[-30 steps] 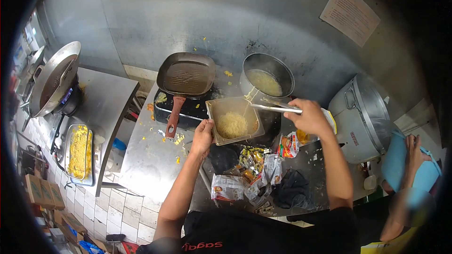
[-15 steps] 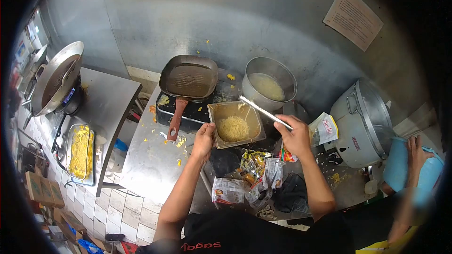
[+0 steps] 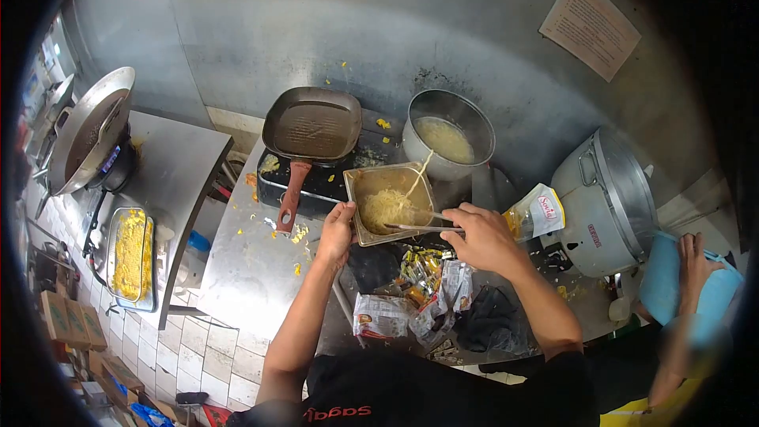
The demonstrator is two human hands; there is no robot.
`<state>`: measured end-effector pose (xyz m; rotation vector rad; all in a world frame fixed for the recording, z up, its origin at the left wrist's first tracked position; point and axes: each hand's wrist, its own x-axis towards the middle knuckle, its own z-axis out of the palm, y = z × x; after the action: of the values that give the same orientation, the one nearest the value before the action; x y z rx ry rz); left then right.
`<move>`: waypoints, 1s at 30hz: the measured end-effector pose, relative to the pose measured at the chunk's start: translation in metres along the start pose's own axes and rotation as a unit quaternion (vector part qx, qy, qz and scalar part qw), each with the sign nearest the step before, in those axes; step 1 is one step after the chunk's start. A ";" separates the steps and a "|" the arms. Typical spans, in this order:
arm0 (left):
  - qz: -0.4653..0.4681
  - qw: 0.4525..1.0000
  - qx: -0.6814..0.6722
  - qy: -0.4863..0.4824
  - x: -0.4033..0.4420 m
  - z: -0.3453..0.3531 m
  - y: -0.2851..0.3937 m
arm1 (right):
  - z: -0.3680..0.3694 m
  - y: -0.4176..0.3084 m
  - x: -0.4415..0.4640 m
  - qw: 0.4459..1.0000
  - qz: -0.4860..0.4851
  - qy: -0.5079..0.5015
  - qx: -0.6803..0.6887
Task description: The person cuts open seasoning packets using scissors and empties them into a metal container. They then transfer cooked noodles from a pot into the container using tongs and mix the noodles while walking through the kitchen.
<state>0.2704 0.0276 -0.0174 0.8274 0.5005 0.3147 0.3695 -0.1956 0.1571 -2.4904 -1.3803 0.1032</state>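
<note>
My left hand (image 3: 337, 235) grips the left edge of a square, see-through-brown food pan (image 3: 364, 180) and holds it tilted above the counter. Pale noodles (image 3: 386, 207) are heaped inside it. Held in my right hand (image 3: 484, 239) is a pair of tongs (image 3: 423, 229), with its tips reaching into the pan at the noodles. One long noodle strand (image 3: 420, 177) trails from the pan up towards the rim of a silver pot (image 3: 461, 168) behind it. Cloudy pale contents, seemingly noodles in water, show in the pot.
A grill pan (image 3: 312, 130) rests on a black stove (image 3: 277, 183) to the left. Seasoning packets (image 3: 431, 277) and noodle wrappers lie before me. To the right stand a pouch (image 3: 543, 213) and a large cooker (image 3: 601, 213). Another person's hand (image 3: 693, 265) touches a blue container (image 3: 666, 277).
My right hand has lowered the tongs from above the pan's right edge down into the noodles. A noodle strand now stretches between the pan and the pot.
</note>
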 end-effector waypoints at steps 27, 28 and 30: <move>0.008 1.000 0.021 0.019 0.001 0.001 -0.001 | 0.028 0.011 -0.008 0.988 0.060 0.090 0.112; 0.009 0.999 0.023 0.020 0.000 0.001 0.000 | 0.027 0.011 -0.010 0.995 0.040 0.057 0.075; 0.009 0.999 0.024 0.022 -0.001 0.004 0.001 | 0.023 0.009 -0.013 0.999 0.019 0.023 0.037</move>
<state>0.2715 0.0257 -0.0142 0.8744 0.5438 0.3394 0.3656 -0.2057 0.1315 -2.4443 -1.2875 0.1029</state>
